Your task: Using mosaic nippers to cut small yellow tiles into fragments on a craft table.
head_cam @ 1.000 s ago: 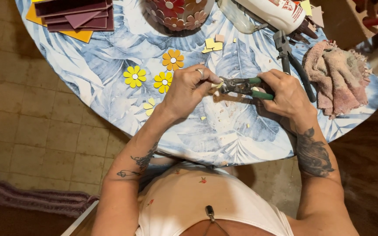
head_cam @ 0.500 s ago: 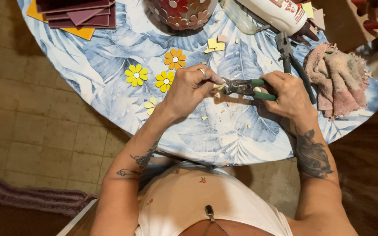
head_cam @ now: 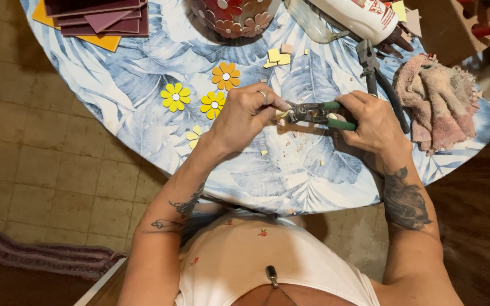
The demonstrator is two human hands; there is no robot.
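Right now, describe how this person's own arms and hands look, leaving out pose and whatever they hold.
Both arms are bare, with no sleeves showing below a white sleeveless top. The left hand wears a silver ring on one finger, and the left forearm carries dark line tattoos. The right hand shows no ring; the right forearm has a larger, dark shaded tattoo. No gloves, watch or bracelets are visible.

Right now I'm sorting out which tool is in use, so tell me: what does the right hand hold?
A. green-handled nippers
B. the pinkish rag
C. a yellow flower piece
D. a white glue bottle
A: the right hand grips the green-handled nippers, whose head meets a small pale tile piece pinched by the left hand.
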